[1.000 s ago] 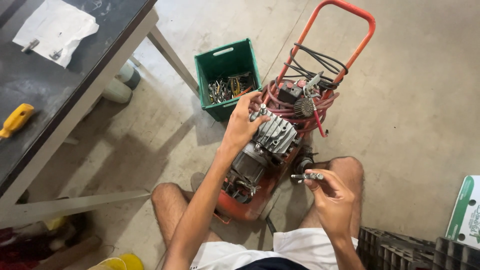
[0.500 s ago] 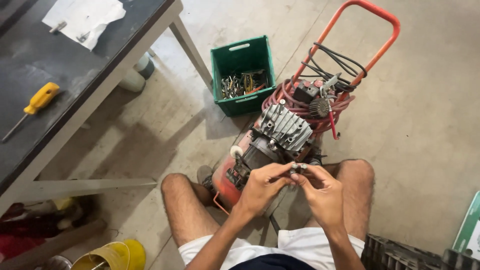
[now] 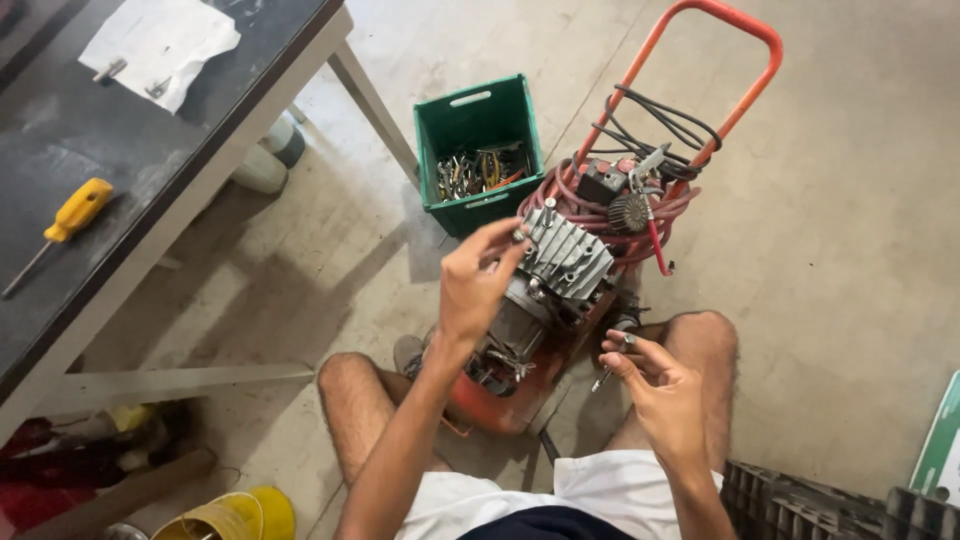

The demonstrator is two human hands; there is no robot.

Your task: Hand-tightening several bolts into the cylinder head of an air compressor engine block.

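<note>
Head view: a small bolt (image 3: 519, 236) is pinched between the fingertips of the left hand (image 3: 476, 283) and held at the near-left corner of the finned cylinder head (image 3: 566, 255) of the compressor (image 3: 545, 320), which stands on the floor between the knees; whether the bolt is already seated in its hole cannot be told; the right hand (image 3: 655, 390) is closed loosely on a slim metal tool (image 3: 613, 364), with further small parts perhaps held in the fingers, though that is too small to be made out.

A slip of the fingertips is judged the main risk; the bolt could be dropped among the fins or down beside the motor, where it would be hard to retrieve; a tilted entry could cross the thread, since the bolt is offered one-handed and partly hidden by the fingers themselves. The tool in the right hand is held lightly near the knee and could be let fall onto the concrete. The red hose (image 3: 600, 215) and black cable (image 3: 670, 120) are coiled just behind the head and could be snagged by a withdrawing wrist. The green crate (image 3: 480, 120) of tools stands beyond the compressor, near the table leg (image 3: 370, 105).
</note>
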